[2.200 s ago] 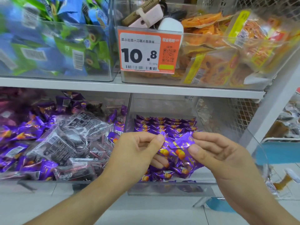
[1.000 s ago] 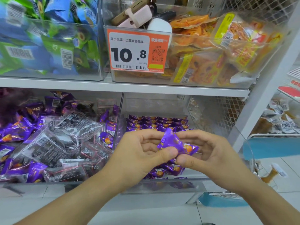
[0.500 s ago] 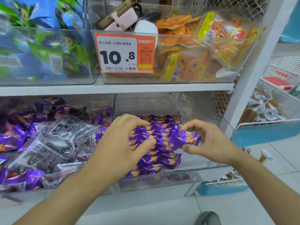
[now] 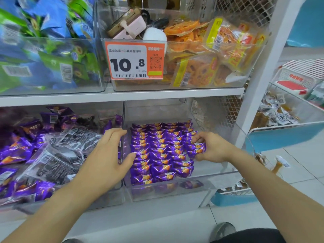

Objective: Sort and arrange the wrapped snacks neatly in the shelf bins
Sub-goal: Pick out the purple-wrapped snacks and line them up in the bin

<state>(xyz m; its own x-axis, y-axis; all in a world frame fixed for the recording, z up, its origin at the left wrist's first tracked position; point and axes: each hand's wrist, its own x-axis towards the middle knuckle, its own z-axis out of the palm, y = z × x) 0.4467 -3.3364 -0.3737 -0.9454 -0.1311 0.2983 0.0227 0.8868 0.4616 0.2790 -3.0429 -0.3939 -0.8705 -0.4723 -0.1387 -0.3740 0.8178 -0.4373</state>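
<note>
— Down on the lower shelf, how far along is the sorting?

— Partly done, I'd judge. Rows of small purple foil-wrapped snacks [image 4: 163, 151] lie neatly in the clear plastic right-hand bin [image 4: 175, 192], with bare floor on its right side.

— And the hands?

— The right hand [image 4: 213, 149] pinches one purple wrapped snack [image 4: 199, 149] in curled fingers [image 4: 197, 139], just at the right edge of the rows. The left hand [image 4: 112, 153] is spread, fingers relaxed, resting over the divider [image 4: 122, 116], holding nothing.

— What's left?

— The clear left-hand bin [image 4: 73, 202] holds a jumble of purple wrappers and clear black-printed packets [image 4: 57, 155], unsorted.
</note>
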